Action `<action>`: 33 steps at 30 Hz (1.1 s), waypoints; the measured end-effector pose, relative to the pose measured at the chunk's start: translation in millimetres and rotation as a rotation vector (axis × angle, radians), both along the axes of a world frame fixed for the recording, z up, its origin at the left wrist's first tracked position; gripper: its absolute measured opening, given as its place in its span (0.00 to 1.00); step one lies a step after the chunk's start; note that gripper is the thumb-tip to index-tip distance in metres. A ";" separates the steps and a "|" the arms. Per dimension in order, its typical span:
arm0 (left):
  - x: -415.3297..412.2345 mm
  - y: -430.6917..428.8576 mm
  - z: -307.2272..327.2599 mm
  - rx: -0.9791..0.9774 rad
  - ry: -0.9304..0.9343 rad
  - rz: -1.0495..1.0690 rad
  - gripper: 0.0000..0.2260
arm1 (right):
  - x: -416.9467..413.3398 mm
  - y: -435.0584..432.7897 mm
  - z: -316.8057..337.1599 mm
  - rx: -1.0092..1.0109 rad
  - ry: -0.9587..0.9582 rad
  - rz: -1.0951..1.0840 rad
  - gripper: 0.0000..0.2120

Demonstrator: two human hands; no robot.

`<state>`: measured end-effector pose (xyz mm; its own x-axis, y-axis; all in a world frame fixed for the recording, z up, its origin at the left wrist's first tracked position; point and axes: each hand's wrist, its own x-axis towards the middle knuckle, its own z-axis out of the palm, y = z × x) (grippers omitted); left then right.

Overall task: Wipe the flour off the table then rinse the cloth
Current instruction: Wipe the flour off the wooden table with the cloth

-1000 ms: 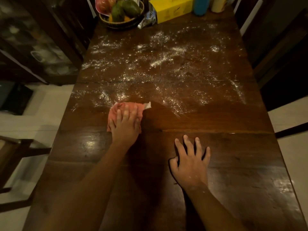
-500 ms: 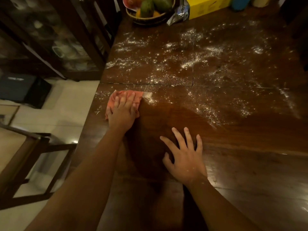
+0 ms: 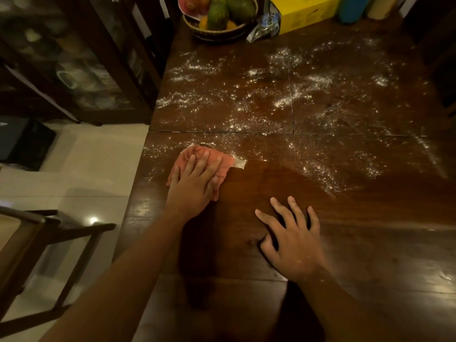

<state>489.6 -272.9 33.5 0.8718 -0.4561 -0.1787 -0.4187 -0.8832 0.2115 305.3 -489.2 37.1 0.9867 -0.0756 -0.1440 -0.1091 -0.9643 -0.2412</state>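
Your view has swung left since a second ago, the cloth still near the table's left edge. Your right hand (image 3: pixel 293 243) lies flat, fingers spread, empty, on the table (image 3: pixel 370 280). Left of centre, your left hand (image 3: pixel 195 181) presses flat on the pink cloth (image 3: pixel 197 154). Flour (image 3: pixel 283 99) covers the upper half.

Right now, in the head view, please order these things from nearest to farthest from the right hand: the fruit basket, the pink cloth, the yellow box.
From the right hand:
1. Pink cloth, to its left, under the left hand.
2. Yellow box, at the table's far end, about straight ahead.
3. Fruit basket, also at the far end, further left.
The box and basket are too close to call.
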 end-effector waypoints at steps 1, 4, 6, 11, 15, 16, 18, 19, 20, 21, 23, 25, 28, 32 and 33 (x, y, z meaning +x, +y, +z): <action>5.7 7.0 1.0 -0.007 0.001 0.014 0.23 | 0.9 1.4 -0.1 -0.006 -0.003 -0.016 0.25; 19.7 21.6 3.4 -0.031 -0.006 0.145 0.22 | 7.5 7.8 0.9 -0.003 -0.006 -0.062 0.23; 25.5 26.5 4.3 -0.041 -0.016 0.215 0.22 | 11.8 12.3 2.2 0.016 -0.003 -0.100 0.22; 31.4 29.9 3.8 -0.087 -0.001 0.375 0.23 | 14.3 13.0 2.0 0.027 -0.003 -0.099 0.28; 13.0 11.1 1.1 -0.031 -0.014 0.418 0.24 | 16.1 10.9 2.0 0.018 -0.013 -0.068 0.29; 6.5 5.6 0.9 -0.019 -0.012 0.403 0.25 | 16.5 11.0 1.8 0.019 -0.011 -0.063 0.29; -9.2 -4.5 -0.4 -0.006 -0.006 0.326 0.25 | 16.6 11.2 1.6 0.017 -0.009 -0.059 0.29; -17.3 -7.7 -1.9 -0.001 -0.013 0.263 0.25 | 16.6 11.1 1.7 0.013 -0.008 -0.058 0.29; -24.2 -8.9 -3.2 0.001 -0.027 0.196 0.24 | 16.4 10.9 1.9 0.012 -0.007 -0.057 0.29; -28.6 -7.4 -4.5 0.000 -0.038 0.137 0.25 | 16.3 10.8 2.1 0.013 -0.006 -0.057 0.29; -26.5 0.4 -3.9 -0.029 -0.030 0.062 0.25 | 16.3 10.7 2.9 0.019 -0.006 -0.055 0.29; -14.9 3.5 -2.2 -0.091 -0.007 0.085 0.24 | 16.6 10.7 3.1 0.020 -0.003 -0.055 0.29; -2.0 -21.3 -2.5 -0.111 -0.014 0.258 0.22 | 17.0 11.1 2.9 0.021 -0.003 -0.059 0.29; -0.5 -80.3 -1.0 -0.074 -0.015 0.236 0.23 | 17.0 12.0 3.2 0.013 -0.014 -0.070 0.29; -4.1 -93.8 1.6 -0.067 -0.018 0.149 0.23 | 17.1 12.2 3.0 0.008 -0.014 -0.068 0.28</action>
